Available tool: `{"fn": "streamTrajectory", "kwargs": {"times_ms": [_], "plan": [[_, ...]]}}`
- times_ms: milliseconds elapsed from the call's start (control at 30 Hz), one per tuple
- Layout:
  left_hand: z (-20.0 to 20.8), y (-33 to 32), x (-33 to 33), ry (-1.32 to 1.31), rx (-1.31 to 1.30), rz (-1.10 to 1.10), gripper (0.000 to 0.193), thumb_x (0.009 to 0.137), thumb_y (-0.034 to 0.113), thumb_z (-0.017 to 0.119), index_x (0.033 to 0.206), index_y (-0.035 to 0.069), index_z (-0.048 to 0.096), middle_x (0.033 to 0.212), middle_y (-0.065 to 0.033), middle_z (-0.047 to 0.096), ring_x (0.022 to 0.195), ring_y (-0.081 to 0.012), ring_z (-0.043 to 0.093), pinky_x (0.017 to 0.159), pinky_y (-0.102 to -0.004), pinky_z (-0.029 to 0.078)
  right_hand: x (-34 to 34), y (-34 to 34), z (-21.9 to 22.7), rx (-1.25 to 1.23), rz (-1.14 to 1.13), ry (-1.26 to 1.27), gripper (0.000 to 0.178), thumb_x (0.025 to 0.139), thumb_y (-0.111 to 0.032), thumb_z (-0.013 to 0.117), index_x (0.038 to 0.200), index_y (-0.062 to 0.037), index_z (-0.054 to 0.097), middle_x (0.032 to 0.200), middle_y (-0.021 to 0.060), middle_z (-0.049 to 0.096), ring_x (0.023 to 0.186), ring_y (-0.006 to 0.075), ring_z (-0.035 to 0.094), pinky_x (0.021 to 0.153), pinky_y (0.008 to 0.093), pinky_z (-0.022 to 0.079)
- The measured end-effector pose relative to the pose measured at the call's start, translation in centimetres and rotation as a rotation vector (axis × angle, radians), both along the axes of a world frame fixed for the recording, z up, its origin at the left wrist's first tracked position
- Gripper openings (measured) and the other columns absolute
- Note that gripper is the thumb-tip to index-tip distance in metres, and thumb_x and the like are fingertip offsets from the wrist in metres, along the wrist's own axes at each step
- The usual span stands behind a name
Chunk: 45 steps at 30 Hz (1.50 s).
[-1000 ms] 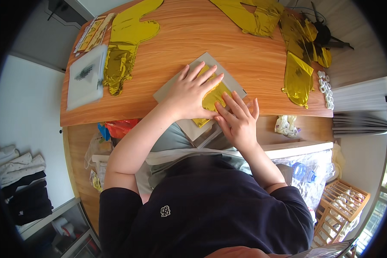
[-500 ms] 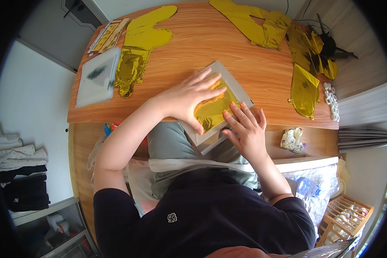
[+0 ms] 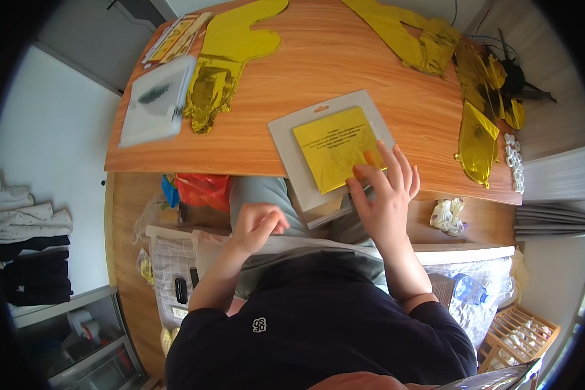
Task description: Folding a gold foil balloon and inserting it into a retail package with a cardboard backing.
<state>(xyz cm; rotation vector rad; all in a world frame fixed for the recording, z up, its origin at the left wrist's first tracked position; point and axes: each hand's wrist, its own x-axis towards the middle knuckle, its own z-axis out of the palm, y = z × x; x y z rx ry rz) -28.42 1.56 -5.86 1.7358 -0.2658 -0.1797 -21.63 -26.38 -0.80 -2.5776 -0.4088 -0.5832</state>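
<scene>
A flat square packet of folded gold foil [image 3: 338, 140], with dark print, lies on a grey card [image 3: 286, 140] with a hang slot at its far edge. The card juts over the table's near edge above my lap. My right hand [image 3: 387, 188] rests at the packet's near right corner, fingers apart, fingertips on or just above it. My left hand [image 3: 260, 226] hovers over my lap, away from the card. Its fingers are curled in and nothing shows in them.
Gold foil balloons lie flat at the far left [image 3: 237, 39] and far right [image 3: 409, 39] of the wooden table [image 3: 305, 65]. A clear plastic pouch [image 3: 157, 101] sits at the left, white rings [image 3: 513, 162] at the right edge. A red bag [image 3: 201, 192] is below the table.
My left hand has lifted off the gold packet and drawn back over my lap, curling its fingers. The packet now lies flatter, its print uncovered. My right hand stays near its right side.
</scene>
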Motion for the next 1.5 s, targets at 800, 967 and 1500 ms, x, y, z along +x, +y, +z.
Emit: {"fn": "streamTrajectory", "kwargs": {"times_ms": [800,967,1500], "plan": [[-0.9,-4.6,1.4,0.402,-0.366,0.045,0.045,0.107,0.037,0.060,0.095,-0.002,0.078,0.088,-0.0071,0.077,0.082,-0.0113,0.069,0.073,-0.0265,0.052,-2.6,1.5,-0.6,-0.123,0.592,-0.216,0.027,0.076,-0.023,0.081,0.104,-0.0214,0.078,0.120,-0.0076,0.066,0.111,0.0168,0.056,0.097,0.0401,0.036],[-0.3,-4.8,1.9,0.389,-0.375,0.045,0.045,0.108,0.035,0.058,0.092,-0.002,0.078,0.085,-0.0069,0.077,0.080,-0.0106,0.068,0.073,-0.0268,0.052,-3.2,2.7,-2.0,-0.055,0.541,-0.230,0.026,0.081,-0.021,0.079,0.105,-0.0161,0.069,0.115,-0.0028,0.065,0.111,0.0205,0.057,0.098,0.0426,0.037],[1.0,0.0,2.9,0.127,-0.118,-0.018,0.053,0.109,0.032,0.046,0.086,-0.004,0.077,0.086,-0.0150,0.079,0.081,-0.0210,0.073,0.075,-0.0332,0.055,-2.9,-27.4,-2.8,2.058,0.409,-0.081,0.022,0.103,-0.002,0.048,0.082,-0.0061,0.045,0.070,0.0012,0.037,0.062,0.0116,0.032,0.060,0.0263,0.032]]}}
